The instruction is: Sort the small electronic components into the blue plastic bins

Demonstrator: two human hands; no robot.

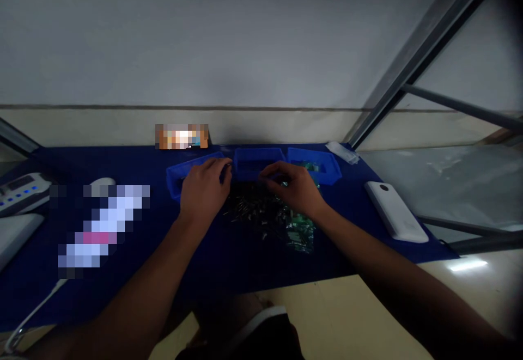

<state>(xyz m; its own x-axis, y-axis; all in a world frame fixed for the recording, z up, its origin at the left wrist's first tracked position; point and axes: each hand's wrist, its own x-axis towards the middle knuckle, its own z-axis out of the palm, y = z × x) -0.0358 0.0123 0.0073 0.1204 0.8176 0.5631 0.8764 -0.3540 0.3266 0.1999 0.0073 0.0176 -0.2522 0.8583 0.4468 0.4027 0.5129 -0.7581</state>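
Many small metal parts (pixel 254 207) lie on the near side of middle blue tray (pixel 260 156), axes mixed; right hand (pixel 297 187), at tray's front, looks nearer than left hand (pixel 207 184), at tray's left. Both curled; can't tell if gripping.

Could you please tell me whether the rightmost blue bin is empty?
The rightmost blue bin is not empty: shiny green material shows inside.

Bright blue trays (pixel 250 174), plain navy tablecloth (pixel 245 267), dark and silvery small parts (pixel 250 207), green-tinted packets (pixel 300 237), white device (pixel 395 212).
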